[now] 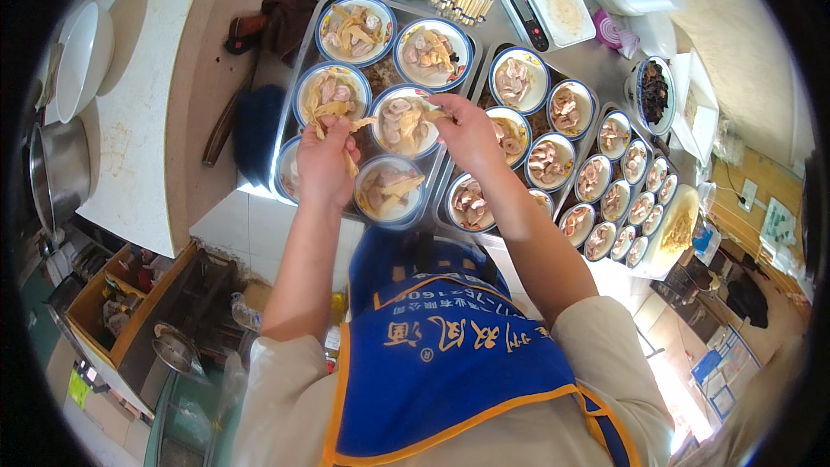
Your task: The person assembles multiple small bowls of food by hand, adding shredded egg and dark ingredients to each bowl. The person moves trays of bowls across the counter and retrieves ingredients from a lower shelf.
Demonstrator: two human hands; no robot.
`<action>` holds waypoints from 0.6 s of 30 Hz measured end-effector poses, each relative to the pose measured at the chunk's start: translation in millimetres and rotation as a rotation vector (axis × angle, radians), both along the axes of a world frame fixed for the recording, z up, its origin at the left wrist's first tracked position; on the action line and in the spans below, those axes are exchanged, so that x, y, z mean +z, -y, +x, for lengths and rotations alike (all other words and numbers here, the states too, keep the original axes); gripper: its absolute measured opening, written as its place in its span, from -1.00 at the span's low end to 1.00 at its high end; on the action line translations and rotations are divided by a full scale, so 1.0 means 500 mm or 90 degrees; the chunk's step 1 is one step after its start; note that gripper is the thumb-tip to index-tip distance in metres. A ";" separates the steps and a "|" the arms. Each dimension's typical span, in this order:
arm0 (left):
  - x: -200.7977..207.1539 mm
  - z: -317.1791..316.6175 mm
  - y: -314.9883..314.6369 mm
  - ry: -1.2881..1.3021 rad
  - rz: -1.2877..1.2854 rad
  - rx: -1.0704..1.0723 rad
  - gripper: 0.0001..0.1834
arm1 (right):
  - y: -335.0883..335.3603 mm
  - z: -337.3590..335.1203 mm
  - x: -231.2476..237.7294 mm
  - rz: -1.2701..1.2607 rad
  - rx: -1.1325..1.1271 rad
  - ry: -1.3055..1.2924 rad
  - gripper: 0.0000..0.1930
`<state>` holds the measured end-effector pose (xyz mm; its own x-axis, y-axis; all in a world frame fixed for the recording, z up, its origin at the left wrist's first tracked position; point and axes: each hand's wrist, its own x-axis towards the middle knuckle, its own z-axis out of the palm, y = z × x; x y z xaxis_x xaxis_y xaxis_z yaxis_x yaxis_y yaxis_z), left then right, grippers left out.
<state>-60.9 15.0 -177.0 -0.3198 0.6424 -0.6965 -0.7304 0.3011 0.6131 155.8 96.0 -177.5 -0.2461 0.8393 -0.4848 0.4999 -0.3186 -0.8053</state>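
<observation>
yellowish strips [364, 122] in left hand [323, 161]

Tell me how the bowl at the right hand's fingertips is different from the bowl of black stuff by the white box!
The pale-food bowl holds pinkish and yellowish pieces; the dark-food bowl holds blackish, crinkly ones.
The pale-food bowl sits on a metal tray; the dark-food bowl stands beside the white box.
The right hand is at the pale-food bowl, while no hand is at the dark-food bowl.
Both are round bowls with food inside.
</observation>
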 end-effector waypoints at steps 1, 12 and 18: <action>0.001 0.000 0.000 -0.003 0.002 0.000 -0.81 | -0.003 0.001 0.000 -0.025 -0.025 -0.012 -0.72; 0.041 0.020 -0.013 0.018 0.022 -0.037 -0.81 | 0.012 0.022 0.037 -0.209 -0.175 -0.291 -0.76; 0.055 0.077 -0.036 0.032 0.056 -0.227 -0.84 | 0.031 -0.010 0.053 -0.244 -0.127 -0.424 -0.71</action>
